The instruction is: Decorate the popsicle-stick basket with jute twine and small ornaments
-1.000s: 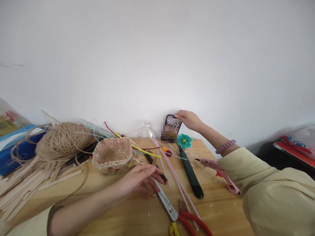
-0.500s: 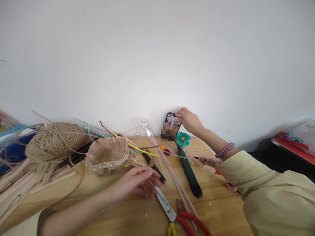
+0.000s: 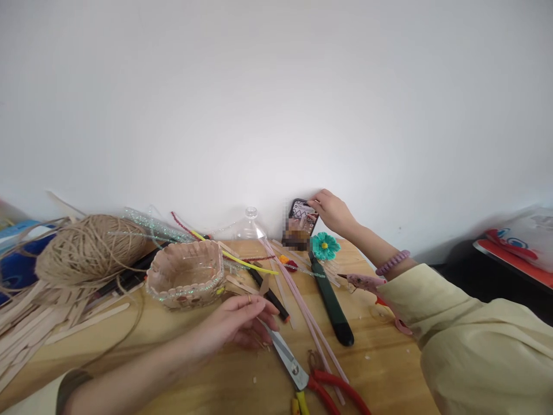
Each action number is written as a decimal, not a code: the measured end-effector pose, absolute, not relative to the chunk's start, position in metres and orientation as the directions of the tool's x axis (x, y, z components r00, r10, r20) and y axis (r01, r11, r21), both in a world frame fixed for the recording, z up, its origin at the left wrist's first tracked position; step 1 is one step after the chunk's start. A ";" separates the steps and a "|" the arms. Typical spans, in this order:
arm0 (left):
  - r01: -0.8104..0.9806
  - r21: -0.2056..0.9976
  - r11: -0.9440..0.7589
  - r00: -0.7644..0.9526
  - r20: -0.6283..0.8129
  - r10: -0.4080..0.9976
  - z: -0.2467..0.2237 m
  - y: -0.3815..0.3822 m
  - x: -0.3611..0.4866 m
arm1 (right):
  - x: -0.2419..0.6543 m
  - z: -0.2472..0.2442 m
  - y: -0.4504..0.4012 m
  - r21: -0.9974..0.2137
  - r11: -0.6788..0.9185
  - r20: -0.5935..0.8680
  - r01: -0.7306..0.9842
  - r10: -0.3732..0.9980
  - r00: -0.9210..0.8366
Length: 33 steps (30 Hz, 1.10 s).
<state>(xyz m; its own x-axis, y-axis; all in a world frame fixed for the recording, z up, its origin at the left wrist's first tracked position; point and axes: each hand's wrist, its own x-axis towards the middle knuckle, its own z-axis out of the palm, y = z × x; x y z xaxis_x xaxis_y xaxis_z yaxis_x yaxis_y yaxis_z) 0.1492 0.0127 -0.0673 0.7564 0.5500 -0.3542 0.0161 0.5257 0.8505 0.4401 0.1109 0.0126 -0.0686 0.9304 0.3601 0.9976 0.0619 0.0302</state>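
My right hand (image 3: 332, 208) grips the top right corner of a phone (image 3: 302, 222), which leans upright by the wall with its screen lit. Low in the middle, my left hand (image 3: 246, 323) has thumb and fingers curled together beside the blades of red-handled scissors (image 3: 291, 363). What it pinches is hidden; a small brown pointed piece (image 3: 264, 286) shows just above its fingers. Left of that hand stands a scalloped basket (image 3: 185, 275) with a glittery trim. A teal flower (image 3: 325, 246) is just below the phone.
Twine (image 3: 88, 248) and wooden sticks (image 3: 38, 323) crowd the left. Pink straws (image 3: 306, 314), a black marker (image 3: 276, 304) and a dark green tool (image 3: 332, 305) lie centrally. A clear bottle top (image 3: 251, 226) stands behind; a pink glue gun (image 3: 365, 282) is by my right sleeve.
The view has shifted slightly, so the table items appear a little further left. The teal flower has turned to face more forward and sits slightly further right. Both hands keep nearly the same pose.
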 end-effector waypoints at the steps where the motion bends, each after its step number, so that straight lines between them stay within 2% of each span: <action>1: 0.018 0.850 0.526 0.756 -0.356 0.550 -0.067 0.012 0.149 | 0.440 0.011 0.111 0.023 0.050 0.374 0.998 0.926 -0.055; 7: 0.028 0.853 0.521 0.763 -0.355 0.540 -0.065 0.009 0.146 | 0.439 0.009 0.103 0.050 0.023 0.413 0.998 0.910 -0.042; 10: 0.031 0.865 0.500 0.760 -0.345 0.550 -0.064 0.007 0.143 | 0.440 0.019 0.091 0.140 0.020 0.424 0.990 0.902 -0.079; 12: 0.038 0.870 0.492 0.757 -0.347 0.554 -0.062 0.004 0.142 | 0.441 0.027 0.080 0.242 0.065 0.397 0.968 0.904 -0.159; 16: 0.083 0.881 0.465 0.776 -0.350 0.525 -0.060 -0.002 0.141 | 0.446 0.031 0.061 0.444 0.333 0.158 0.832 0.885 -0.439; 19: 0.090 0.894 0.439 0.813 -0.321 0.486 -0.062 -0.006 0.142 | 0.450 0.018 0.052 0.509 0.514 -0.046 0.690 0.817 -0.574; 22: 0.104 0.903 0.416 0.841 -0.304 0.449 -0.067 -0.009 0.144 | 0.452 0.001 0.048 0.543 0.606 -0.188 0.581 0.762 -0.619; 26: 0.159 0.911 0.381 0.847 -0.324 0.421 -0.071 -0.011 0.144 | 0.451 -0.010 0.048 0.579 0.634 -0.272 0.512 0.743 -0.611; 33: 0.170 0.917 0.360 0.854 -0.319 0.410 -0.075 -0.010 0.144 | 0.450 -0.012 0.053 0.606 0.646 -0.311 0.464 0.729 -0.610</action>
<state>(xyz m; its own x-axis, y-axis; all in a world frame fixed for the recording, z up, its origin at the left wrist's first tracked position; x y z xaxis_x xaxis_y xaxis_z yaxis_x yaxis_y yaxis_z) 0.1439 -0.0104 -0.0754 0.8543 0.4105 -0.3190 0.1695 0.3601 0.9174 0.4503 0.0531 -0.0122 -0.6098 0.7291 -0.3107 0.4639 0.6462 0.6060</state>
